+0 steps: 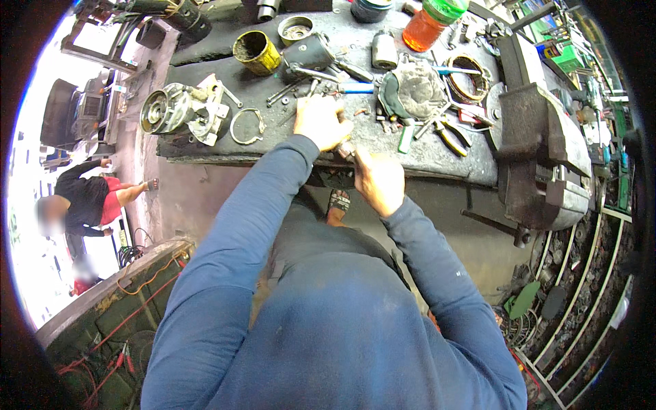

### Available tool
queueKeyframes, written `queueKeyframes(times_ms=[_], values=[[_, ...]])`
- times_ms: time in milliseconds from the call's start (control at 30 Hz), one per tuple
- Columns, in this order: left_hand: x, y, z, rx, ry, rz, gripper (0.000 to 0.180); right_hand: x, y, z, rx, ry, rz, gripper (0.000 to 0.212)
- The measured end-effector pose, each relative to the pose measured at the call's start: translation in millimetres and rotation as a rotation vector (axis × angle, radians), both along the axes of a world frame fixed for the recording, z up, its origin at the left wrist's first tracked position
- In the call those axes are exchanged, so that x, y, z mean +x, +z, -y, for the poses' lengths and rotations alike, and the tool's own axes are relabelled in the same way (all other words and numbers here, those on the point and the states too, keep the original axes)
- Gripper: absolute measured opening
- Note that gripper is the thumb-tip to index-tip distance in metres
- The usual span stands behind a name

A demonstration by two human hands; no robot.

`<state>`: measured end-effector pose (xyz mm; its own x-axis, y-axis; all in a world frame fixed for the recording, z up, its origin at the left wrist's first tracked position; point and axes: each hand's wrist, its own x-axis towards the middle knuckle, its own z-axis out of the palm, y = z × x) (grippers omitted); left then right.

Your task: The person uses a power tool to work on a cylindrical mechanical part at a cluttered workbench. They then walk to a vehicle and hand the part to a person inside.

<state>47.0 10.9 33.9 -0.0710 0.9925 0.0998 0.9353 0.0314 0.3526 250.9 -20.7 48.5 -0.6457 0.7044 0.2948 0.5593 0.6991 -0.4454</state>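
Over the workbench's near edge, my left hand (320,123) is closed, its fingers curled. My right hand (379,183) is closed too, slightly nearer and to the right. Between them shows a small brownish metal part (345,149), which both hands seem to grip; its shape is mostly hidden by the fingers. Just beyond the left hand lies a tool with a blue handle (355,88). To the left are a metal ring clamp (247,126) and a grey metal housing (198,113). Right of the hands sit a dusty round casting (413,87) and yellow-and-black pliers (454,139).
A large bench vise (543,137) stands at the bench's right end, its handle (492,225) jutting out. A yellow can (257,53), a dark cylinder (307,53), a copper-wound ring (469,78) and a jar of orange liquid (427,29) crowd the back. Another person (89,195) is far left.
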Motion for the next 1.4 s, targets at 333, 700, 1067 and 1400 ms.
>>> queueKeyframes(times_ms=[333, 700, 1067, 1400], values=[[-3, -5, 0, -0.049, -0.01, 0.038, 0.035, -7, 7, -9, -0.377, -0.119, -0.058, 0.014], [-1, 0, -2, -0.065, -0.012, -0.008, 0.033, -1, -4, 13, 0.021, -0.1, -0.15, 0.015], [2, 4, -4, -0.094, -0.007, 0.012, 0.034, -9, 1, 8, -0.019, -0.113, 0.028, 0.013], [3, 2, -2, -0.093, -0.004, 0.001, 0.034, 5, 1, 10, 0.048, 0.001, 0.094, 0.038]])
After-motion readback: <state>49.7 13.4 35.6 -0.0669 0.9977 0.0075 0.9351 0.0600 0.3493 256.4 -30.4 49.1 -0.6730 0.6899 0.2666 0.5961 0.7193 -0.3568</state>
